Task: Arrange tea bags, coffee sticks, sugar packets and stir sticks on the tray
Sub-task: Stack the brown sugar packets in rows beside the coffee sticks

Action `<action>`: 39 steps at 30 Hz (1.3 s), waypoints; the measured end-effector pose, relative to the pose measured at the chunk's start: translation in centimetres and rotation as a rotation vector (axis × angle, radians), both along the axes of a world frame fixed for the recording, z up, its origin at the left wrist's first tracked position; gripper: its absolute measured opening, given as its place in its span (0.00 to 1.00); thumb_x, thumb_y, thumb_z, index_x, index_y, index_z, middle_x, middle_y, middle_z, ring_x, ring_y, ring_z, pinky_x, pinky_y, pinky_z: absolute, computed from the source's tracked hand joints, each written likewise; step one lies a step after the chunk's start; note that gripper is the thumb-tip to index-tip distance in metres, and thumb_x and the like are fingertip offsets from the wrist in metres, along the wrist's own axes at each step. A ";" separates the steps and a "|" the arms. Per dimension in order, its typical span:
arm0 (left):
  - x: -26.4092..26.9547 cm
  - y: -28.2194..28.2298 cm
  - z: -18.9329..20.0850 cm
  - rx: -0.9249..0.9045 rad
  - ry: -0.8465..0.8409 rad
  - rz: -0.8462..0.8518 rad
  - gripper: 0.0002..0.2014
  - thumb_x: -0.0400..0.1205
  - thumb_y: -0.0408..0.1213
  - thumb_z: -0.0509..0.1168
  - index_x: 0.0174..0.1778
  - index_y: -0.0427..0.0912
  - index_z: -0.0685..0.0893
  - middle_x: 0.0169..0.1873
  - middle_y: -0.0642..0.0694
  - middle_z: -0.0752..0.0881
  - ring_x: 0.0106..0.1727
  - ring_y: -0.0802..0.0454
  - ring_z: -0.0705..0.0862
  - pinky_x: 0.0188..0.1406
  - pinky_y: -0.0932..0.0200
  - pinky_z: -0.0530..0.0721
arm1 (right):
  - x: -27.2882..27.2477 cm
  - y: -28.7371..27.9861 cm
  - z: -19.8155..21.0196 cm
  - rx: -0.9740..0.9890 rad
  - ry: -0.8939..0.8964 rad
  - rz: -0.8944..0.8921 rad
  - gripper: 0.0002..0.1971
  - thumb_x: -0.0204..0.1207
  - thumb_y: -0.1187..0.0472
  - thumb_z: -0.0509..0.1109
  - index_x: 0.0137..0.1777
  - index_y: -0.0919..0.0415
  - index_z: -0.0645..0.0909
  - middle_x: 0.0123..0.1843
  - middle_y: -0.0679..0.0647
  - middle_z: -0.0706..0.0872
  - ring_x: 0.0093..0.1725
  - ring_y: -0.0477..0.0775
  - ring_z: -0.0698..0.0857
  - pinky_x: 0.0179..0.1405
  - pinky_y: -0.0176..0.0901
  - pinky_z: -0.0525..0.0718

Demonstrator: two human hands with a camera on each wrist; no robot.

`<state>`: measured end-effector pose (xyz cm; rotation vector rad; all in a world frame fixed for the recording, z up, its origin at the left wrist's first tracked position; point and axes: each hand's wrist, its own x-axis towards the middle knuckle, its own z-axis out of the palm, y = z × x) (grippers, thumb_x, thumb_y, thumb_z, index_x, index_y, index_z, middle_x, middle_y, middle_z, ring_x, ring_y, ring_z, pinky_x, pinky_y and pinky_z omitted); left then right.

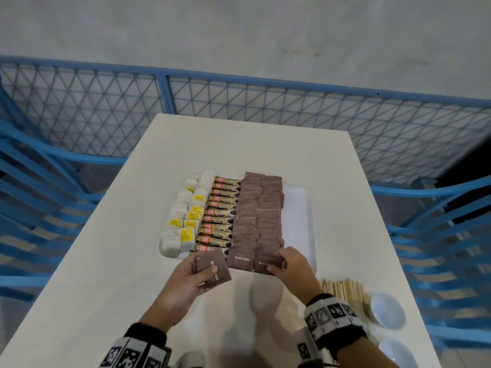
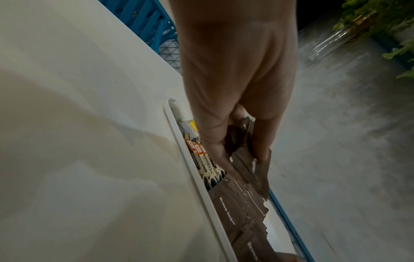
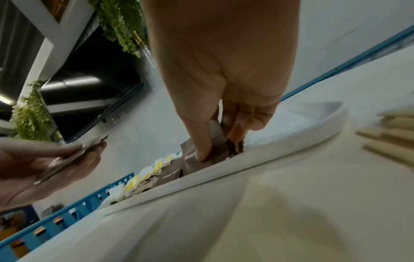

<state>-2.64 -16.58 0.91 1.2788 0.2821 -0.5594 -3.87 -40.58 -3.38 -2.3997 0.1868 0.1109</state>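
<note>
A white tray (image 1: 300,208) lies on the table. It holds white and yellow tea bags (image 1: 186,211) on the left, gold coffee sticks (image 1: 219,216) in the middle and two columns of brown sugar packets (image 1: 259,213) to their right. My left hand (image 1: 196,274) holds a small stack of brown sugar packets (image 1: 212,269) just in front of the tray's near edge. My right hand (image 1: 285,262) pinches one brown sugar packet (image 1: 265,261) at the near end of the right column, low over the tray. Wooden stir sticks (image 1: 342,290) lie on the table, right of the right wrist.
Two small white bowls (image 1: 388,310) stand at the near right beside the stir sticks. The tray's right strip (image 1: 297,221) is bare. Blue mesh fencing (image 1: 239,96) and blue crates (image 1: 438,248) surround the white table (image 1: 106,261).
</note>
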 end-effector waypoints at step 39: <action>1.4 -1.6 0.8 0.041 0.058 -0.042 0.10 0.84 0.31 0.60 0.52 0.35 0.86 0.42 0.43 0.91 0.40 0.54 0.88 0.44 0.59 0.85 | 0.2 0.4 3.9 0.720 0.117 -0.236 0.06 0.79 0.65 0.67 0.50 0.66 0.83 0.38 0.52 0.84 0.33 0.49 0.81 0.39 0.41 0.82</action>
